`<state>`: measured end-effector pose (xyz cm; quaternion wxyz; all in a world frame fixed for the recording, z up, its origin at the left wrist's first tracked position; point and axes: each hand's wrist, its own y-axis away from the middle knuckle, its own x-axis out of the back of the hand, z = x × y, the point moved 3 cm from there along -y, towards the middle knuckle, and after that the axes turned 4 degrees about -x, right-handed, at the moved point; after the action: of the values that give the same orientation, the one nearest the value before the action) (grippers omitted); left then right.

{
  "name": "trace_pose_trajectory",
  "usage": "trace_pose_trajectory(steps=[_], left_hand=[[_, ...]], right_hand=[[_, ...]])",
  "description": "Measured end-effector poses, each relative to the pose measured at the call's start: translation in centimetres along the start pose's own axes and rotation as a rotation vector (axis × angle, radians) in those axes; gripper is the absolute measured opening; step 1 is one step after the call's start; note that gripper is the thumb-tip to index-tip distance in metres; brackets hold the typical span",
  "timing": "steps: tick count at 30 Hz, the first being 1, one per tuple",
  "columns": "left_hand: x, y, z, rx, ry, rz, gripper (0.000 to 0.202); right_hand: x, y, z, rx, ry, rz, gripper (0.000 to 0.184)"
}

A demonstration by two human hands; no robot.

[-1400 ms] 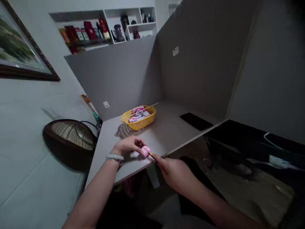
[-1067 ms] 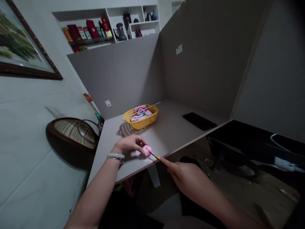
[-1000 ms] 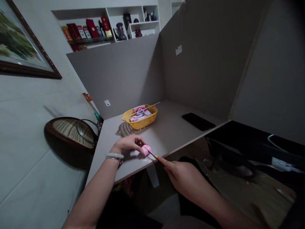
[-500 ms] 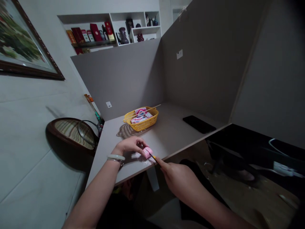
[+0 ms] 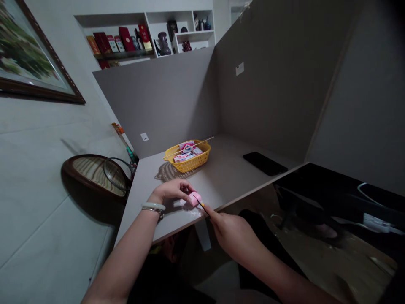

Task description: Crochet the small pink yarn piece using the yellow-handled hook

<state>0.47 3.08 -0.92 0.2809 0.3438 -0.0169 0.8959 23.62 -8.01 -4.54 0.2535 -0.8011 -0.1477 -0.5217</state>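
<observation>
My left hand (image 5: pixel 171 190) pinches a small pink block (image 5: pixel 194 198) against the grey desk (image 5: pixel 221 177) near its front edge. A pale bangle circles that wrist. My right hand (image 5: pixel 229 230) is closed on a thin dark tool with a yellow band (image 5: pixel 202 205), whose tip touches the pink block. Some white scraps or wrapping (image 5: pixel 190 210) lie on the desk under the block.
A yellow basket (image 5: pixel 190 155) of small pink and white packets, with a long thin stick across it, stands mid-desk. A black phone (image 5: pixel 265 163) lies to the right. Grey partition walls enclose the desk. A round wooden-framed object (image 5: pixel 95 177) leans at left.
My right hand has slid the tool back and forth against the pink block in small strokes. My left hand keeps its hold on the block. The view has shifted slightly.
</observation>
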Motion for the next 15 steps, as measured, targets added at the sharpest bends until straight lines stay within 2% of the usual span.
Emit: trace_pose_trajectory(steps=[4,8,15], left_hand=[[-0.1,0.0,-0.1,-0.012,0.078,-0.058,0.048],[0.1,0.1,0.0,-0.011,-0.016,-0.032,0.047],[0.0,0.1,0.2,-0.007,-0.047,0.004,0.049]], right_hand=[[-0.4,0.3,0.1,0.037,-0.014,0.021,0.058],[-0.1,1.6,1.0,0.048,-0.019,0.060,0.060],[-0.2,-0.4,0.1,0.047,-0.026,0.080,0.057]])
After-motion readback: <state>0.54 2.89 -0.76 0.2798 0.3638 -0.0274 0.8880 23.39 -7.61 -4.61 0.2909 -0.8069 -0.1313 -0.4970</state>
